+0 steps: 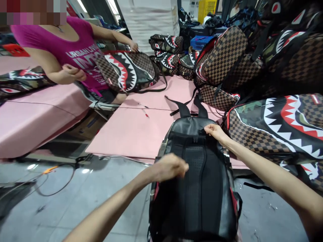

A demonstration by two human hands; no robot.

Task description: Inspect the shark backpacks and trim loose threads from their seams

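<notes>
A black backpack (196,201) lies with its padded back panel up, its shoulder straps stretched away over the pink table. My right hand (214,131) is closed in a pinch at the upper right of that panel, on a small dark part of the backpack that I cannot make out. Over the left half of the panel, my left hand (173,166) is curled with fingers together and slightly blurred. Whatever its fingers may hold is hidden. Camouflage and red show along the backpack's sides.
A co-worker in a magenta shirt (83,53) handles a shark-mouth backpack (128,70) across the pink table (121,134). Checkered backpacks (224,50) are piled at the back right, and another shark-mouth backpack (257,131) lies close on the right. A red-tipped pen (145,114) rests on the table.
</notes>
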